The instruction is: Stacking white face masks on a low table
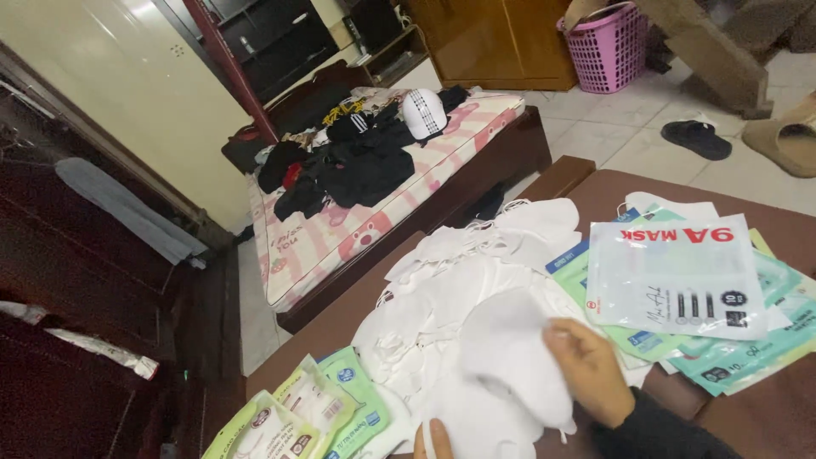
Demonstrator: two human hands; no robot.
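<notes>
**Inspector:** Right hand [588, 371] has its fingers clamped on a white face mask [510, 357], thumb over the edge. The mask sits on top of the heap of white masks [476, 263] on the brown table [748, 204], at six o'clock in view.

**Clerk:** And the left hand [433, 440]?

**Inspector:** Only fingertips show at the bottom edge, touching the heap. Spread or closed, I cannot tell.

**Clerk:** Surroundings?

**Inspector:** Flat printed pouches [676, 280] at three o'clock, more green pouches [314, 408] at eight (all lying loose). A mattress [340, 238] with dark clothes at eleven.

**Clerk:** Handling advice?

**Inspector:** In my judgement, lift one mask by its edge, steady the heap with the other hand, and watch that the ear loops do not snag neighbours.
</notes>
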